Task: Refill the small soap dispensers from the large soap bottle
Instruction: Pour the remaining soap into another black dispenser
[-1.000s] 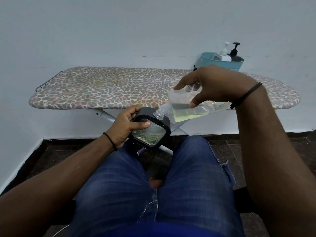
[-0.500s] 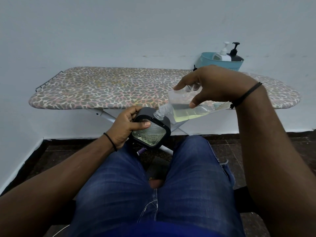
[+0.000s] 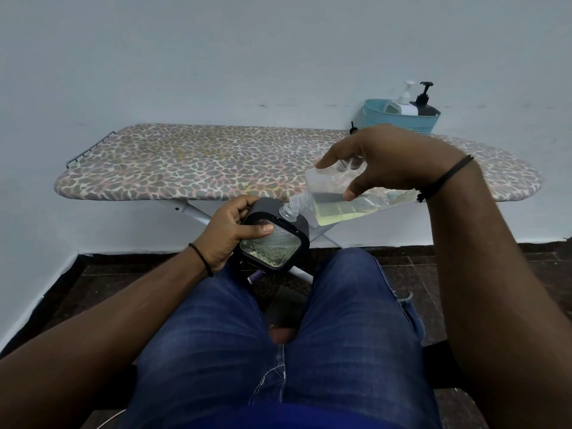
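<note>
The large soap bottle (image 3: pixel 346 202) is held tipped almost flat in the air, just in front of the near edge of the ironing board (image 3: pixel 216 162). Its threaded neck points down and left and touches the top opening of the small soap dispenser (image 3: pixel 274 239), which is below the board's edge, above the person's knees.

The right hand (image 3: pixel 383 162) grips the bottle from above, thumb on the near face and fingers curled over the far side. The left hand (image 3: pixel 230 235) wraps around the dispenser's dark frame, with the thumb lying across its clear window.

The bottle looks like thin clear plastic, only partly filled with pale yellow liquid, so I judge it light and soft; a hard squeeze could make the soap gush. Soap on the walls would make it slippery. Holding it across the wide body seems best. The dispenser seems rigid, and its frame gives a firm hold.

A blue basket (image 3: pixel 399 120) with two pump bottles stands at the board's far right end.
</note>
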